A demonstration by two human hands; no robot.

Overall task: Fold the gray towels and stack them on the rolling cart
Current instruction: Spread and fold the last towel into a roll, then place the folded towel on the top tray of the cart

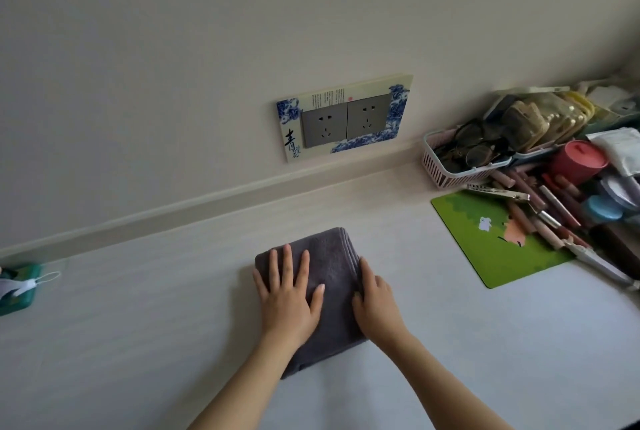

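Note:
A gray towel point(335, 256), folded into a thick rectangle, lies on the white table point(138, 325) in the middle of the view. My left hand point(289, 294) presses flat on its left half with fingers spread and straight. Along the towel's right edge rests my right hand point(375, 301), its fingers laid against the stacked folds and its thumb on top. No rolling cart is in view.
A green mouse pad point(491, 239) lies to the right. Behind it are a pink basket point(446, 169) of glasses, a red cup point(576, 161), pens and other clutter. A green box point(17, 287) sits at the far left. Wall sockets point(346, 121) are straight ahead.

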